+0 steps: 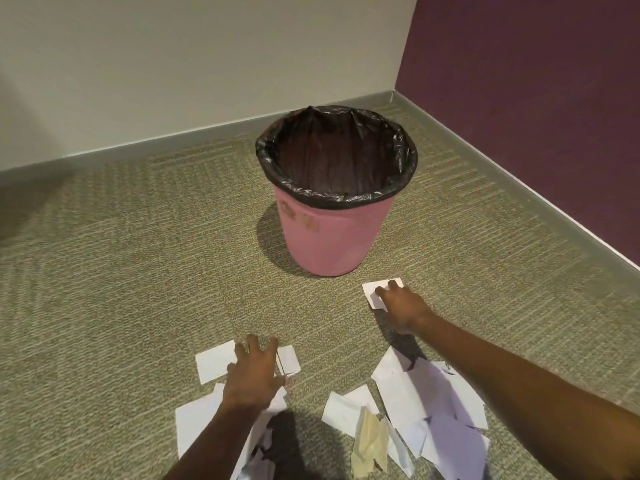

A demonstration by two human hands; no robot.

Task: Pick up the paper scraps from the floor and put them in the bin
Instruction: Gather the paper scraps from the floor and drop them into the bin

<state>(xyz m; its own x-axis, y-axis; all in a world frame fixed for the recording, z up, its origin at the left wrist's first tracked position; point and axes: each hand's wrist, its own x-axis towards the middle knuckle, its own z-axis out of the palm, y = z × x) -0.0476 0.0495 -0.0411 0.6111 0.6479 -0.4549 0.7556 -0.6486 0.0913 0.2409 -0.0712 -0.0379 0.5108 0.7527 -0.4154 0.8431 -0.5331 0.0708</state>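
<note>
A pink bin (332, 237) lined with a black bag stands upright on the carpet, its mouth open. Just in front of it lies a small white paper scrap (372, 289), and the fingers of my right hand (401, 303) press on it. My left hand (254, 372) lies spread, fingers apart, flat on two white scraps (213, 362). More white scraps (408, 400) and a yellowish crumpled piece (369, 441) are heaped under my right forearm. Neither hand has lifted any paper.
The bin sits near a room corner where a cream wall (173, 64) meets a purple wall (536, 81), both with grey skirting. Green-beige carpet (121, 271) stretches to the left of the bin.
</note>
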